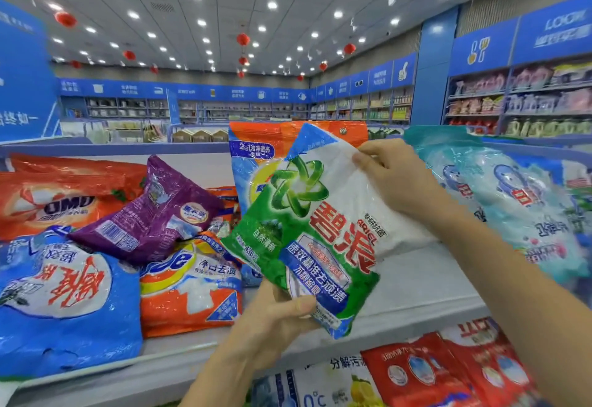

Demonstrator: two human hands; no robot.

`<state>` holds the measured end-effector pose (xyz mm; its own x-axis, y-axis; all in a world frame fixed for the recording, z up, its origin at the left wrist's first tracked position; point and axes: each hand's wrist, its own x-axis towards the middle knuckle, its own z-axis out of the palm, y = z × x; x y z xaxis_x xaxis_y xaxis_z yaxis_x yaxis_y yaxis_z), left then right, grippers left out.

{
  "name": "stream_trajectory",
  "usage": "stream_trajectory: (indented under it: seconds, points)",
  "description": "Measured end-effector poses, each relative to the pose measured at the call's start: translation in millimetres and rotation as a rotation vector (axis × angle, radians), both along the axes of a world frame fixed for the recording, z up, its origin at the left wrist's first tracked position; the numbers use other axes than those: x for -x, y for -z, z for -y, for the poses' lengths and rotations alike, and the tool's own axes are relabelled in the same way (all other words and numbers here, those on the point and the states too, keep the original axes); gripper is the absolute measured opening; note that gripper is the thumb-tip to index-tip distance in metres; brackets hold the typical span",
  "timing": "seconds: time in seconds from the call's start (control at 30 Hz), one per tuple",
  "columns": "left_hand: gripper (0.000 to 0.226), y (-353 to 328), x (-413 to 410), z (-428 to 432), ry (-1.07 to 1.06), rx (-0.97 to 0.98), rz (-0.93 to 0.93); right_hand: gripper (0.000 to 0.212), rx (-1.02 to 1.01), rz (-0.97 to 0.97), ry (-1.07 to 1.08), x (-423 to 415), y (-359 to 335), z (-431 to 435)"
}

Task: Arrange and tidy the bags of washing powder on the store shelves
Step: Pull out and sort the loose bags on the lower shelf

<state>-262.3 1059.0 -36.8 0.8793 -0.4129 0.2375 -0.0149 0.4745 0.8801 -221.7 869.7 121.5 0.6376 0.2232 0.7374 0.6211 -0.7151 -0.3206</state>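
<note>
I hold a green and white Ariel washing powder bag [307,224] tilted above the top shelf [416,288]. My left hand [272,320] grips its lower edge from below. My right hand [394,179] pinches its upper right corner. Behind it stands an orange and blue bag [256,156], upright. To the left lies a loose heap: a purple bag [153,214], an orange OMO bag [57,198], a big blue bag [64,294] and an orange and white bag [192,294]. A light blue bag [506,201] leans at the right.
The bare white shelf surface shows under and right of the held bag. On the lower shelf sit red bags [448,371] and a white and blue bag [330,384]. Far aisles with stocked shelves [512,102] line the store's walls.
</note>
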Motion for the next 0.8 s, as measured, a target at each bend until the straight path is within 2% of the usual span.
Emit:
stream_trajectory:
  seconds: [0.1,0.2,0.43,0.53,0.63,0.7,0.8]
  points:
    - [0.092,11,-2,20,0.010,-0.129,0.087,0.038,0.017,-0.031,0.032,6,0,21]
    - [0.088,24,-8,50,0.029,-0.162,0.166,0.046,0.045,-0.020,0.080,17,4,50]
    - [0.088,53,-11,140,0.130,-0.200,0.137,0.024,0.319,-0.147,0.218,54,12,145]
    - [0.087,67,1,190,0.240,-0.140,0.072,0.022,0.332,-0.172,0.275,75,17,184]
    - [0.104,82,16,243,0.329,-0.061,-0.052,0.027,0.354,-0.153,0.297,103,19,223]
    - [0.100,91,28,280,0.397,-0.019,-0.156,0.035,0.365,-0.179,0.290,122,17,247]
    - [0.092,101,36,331,0.434,0.074,-0.376,0.021,0.504,-0.239,0.302,146,12,291]
